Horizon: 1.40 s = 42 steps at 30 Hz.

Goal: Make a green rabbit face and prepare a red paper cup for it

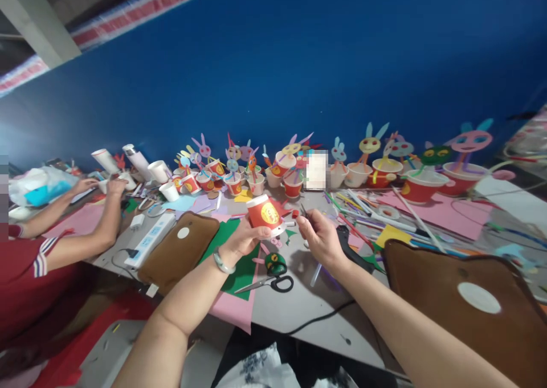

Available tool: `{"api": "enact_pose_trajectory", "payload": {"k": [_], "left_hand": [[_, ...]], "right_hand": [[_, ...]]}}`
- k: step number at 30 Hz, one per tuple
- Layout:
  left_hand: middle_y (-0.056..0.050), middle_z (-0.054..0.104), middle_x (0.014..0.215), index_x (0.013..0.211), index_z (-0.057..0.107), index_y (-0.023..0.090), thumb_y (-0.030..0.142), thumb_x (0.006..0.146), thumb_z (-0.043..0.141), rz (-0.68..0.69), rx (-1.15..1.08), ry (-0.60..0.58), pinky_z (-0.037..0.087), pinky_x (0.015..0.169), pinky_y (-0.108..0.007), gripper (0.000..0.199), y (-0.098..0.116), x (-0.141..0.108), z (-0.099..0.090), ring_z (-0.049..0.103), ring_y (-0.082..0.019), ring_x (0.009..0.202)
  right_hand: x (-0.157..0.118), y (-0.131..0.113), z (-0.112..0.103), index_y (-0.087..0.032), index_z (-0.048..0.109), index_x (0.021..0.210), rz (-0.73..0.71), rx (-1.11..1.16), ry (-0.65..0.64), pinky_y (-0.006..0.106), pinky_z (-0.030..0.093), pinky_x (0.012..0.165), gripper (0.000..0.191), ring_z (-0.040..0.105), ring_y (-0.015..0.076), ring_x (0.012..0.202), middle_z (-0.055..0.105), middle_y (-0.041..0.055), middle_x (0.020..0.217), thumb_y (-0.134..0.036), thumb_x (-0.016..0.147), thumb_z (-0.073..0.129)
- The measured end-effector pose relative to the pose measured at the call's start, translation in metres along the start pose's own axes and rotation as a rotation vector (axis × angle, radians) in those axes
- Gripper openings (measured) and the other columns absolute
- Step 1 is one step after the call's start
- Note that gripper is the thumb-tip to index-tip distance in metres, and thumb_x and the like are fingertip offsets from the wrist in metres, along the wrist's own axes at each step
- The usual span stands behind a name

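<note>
My left hand [245, 241] is wrapped round a red paper cup [264, 213] with a yellow round emblem, tilted above the table. To its right, my right hand [321, 237] is closed with a small dark pointed thing [304, 210] at the fingertips, too small to name. A little red piece [295, 213] shows just beside these fingertips. Below the cup lie a green paper animal head [274, 264] and black-handled scissors [282, 284]. Part of a black glue gun [354, 252] shows behind my right wrist.
Several cups with paper animals [371, 163] line the blue wall [273, 63]. Pens and paper strips [354, 205] lie right of centre. Brown pouches [183, 251] flank my arms. A power strip [151, 239] lies left. A co-worker's hands [113, 186] hold a white cup at far left.
</note>
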State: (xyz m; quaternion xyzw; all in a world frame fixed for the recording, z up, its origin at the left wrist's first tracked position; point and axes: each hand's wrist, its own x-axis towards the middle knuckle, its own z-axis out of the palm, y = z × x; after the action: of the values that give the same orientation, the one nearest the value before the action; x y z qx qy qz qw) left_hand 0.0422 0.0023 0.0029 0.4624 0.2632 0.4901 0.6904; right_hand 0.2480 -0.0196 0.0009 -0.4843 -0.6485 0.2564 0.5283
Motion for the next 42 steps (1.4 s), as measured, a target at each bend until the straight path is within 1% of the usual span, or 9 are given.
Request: {"api": "enact_pose_trajectory", "payload": {"k": [5,9,13,17,22,28,31,37,42], "left_hand": [[-0.007,0.074,0.097,0.104,0.070,0.014,0.023,0.061,0.091,0.091,-0.007,0.078,0.056,0.079,-0.030,0.049,0.004,0.000,0.004,0.070,-0.018,0.085],[-0.005,0.073,0.092,0.100,0.069,0.015,0.024,0.062,0.091,0.118,0.027,0.118,0.054,0.079,-0.030,0.045,0.008,-0.004,0.008,0.068,-0.016,0.082],[-0.006,0.074,0.096,0.105,0.069,0.014,0.026,0.061,0.092,0.110,0.039,0.122,0.055,0.081,-0.033,0.050,0.009,-0.003,0.008,0.068,-0.018,0.083],[-0.008,0.074,0.099,0.103,0.071,0.014,0.027,0.061,0.092,0.077,0.030,0.144,0.055,0.086,-0.035,0.048,0.001,0.002,0.004,0.069,-0.021,0.088],[-0.009,0.074,0.098,0.102,0.072,0.013,0.026,0.064,0.090,0.014,0.051,0.166,0.055,0.088,-0.036,0.045,-0.010,0.005,-0.004,0.069,-0.022,0.091],[-0.010,0.074,0.101,0.107,0.070,0.014,0.027,0.063,0.090,0.005,0.035,0.215,0.056,0.088,-0.037,0.050,-0.006,0.008,-0.006,0.069,-0.024,0.094],[-0.010,0.074,0.104,0.111,0.069,0.015,0.027,0.065,0.089,0.007,0.033,0.204,0.055,0.091,-0.038,0.052,-0.006,0.009,-0.005,0.070,-0.024,0.097],[-0.008,0.074,0.107,0.112,0.069,0.017,0.030,0.065,0.089,0.041,0.074,0.181,0.054,0.093,-0.039,0.053,-0.010,0.009,-0.005,0.071,-0.024,0.097],[-0.007,0.074,0.105,0.106,0.070,0.018,0.032,0.066,0.087,0.067,0.079,0.162,0.055,0.095,-0.040,0.045,-0.004,0.006,-0.002,0.070,-0.024,0.101]], "right_hand": [[-0.007,-0.005,0.002,-0.023,0.052,0.079,-0.165,-0.184,-0.065,0.025,0.036,0.049,0.040,0.045,0.0119,0.049,0.052,-0.0035,0.057,-0.061,0.092,0.056],[-0.010,-0.008,0.000,-0.023,0.053,0.081,-0.202,-0.226,-0.150,0.024,0.038,0.049,0.031,0.048,0.0117,0.046,0.056,-0.0030,0.057,-0.052,0.093,0.056],[-0.011,-0.012,-0.001,-0.023,0.055,0.084,-0.208,-0.237,-0.120,0.024,0.039,0.050,0.026,0.050,0.0122,0.047,0.057,-0.0027,0.057,-0.047,0.094,0.054],[-0.014,-0.014,0.000,-0.023,0.054,0.084,-0.222,-0.244,-0.095,0.024,0.038,0.047,0.026,0.052,0.0122,0.046,0.060,-0.0017,0.059,-0.047,0.095,0.055],[-0.020,-0.006,0.002,-0.022,0.056,0.092,-0.254,-0.316,-0.127,0.025,0.038,0.048,0.026,0.055,0.0137,0.046,0.061,-0.0007,0.059,-0.046,0.100,0.051],[-0.020,0.003,-0.001,-0.020,0.057,0.097,-0.376,-0.388,-0.146,0.026,0.039,0.051,0.019,0.060,0.0160,0.052,0.063,0.0011,0.063,-0.037,0.103,0.050],[-0.020,0.004,0.000,-0.019,0.059,0.097,-0.418,-0.439,-0.143,0.026,0.040,0.053,0.022,0.061,0.0160,0.054,0.065,0.0024,0.065,-0.037,0.104,0.047],[-0.017,0.003,0.004,-0.018,0.064,0.097,-0.312,-0.491,-0.131,0.026,0.036,0.051,0.038,0.062,0.0169,0.052,0.065,0.0028,0.061,-0.047,0.105,0.041],[-0.013,-0.001,0.001,-0.019,0.064,0.099,-0.175,-0.438,-0.132,0.025,0.037,0.051,0.040,0.056,0.0153,0.046,0.062,0.0005,0.057,-0.052,0.102,0.043]]}}
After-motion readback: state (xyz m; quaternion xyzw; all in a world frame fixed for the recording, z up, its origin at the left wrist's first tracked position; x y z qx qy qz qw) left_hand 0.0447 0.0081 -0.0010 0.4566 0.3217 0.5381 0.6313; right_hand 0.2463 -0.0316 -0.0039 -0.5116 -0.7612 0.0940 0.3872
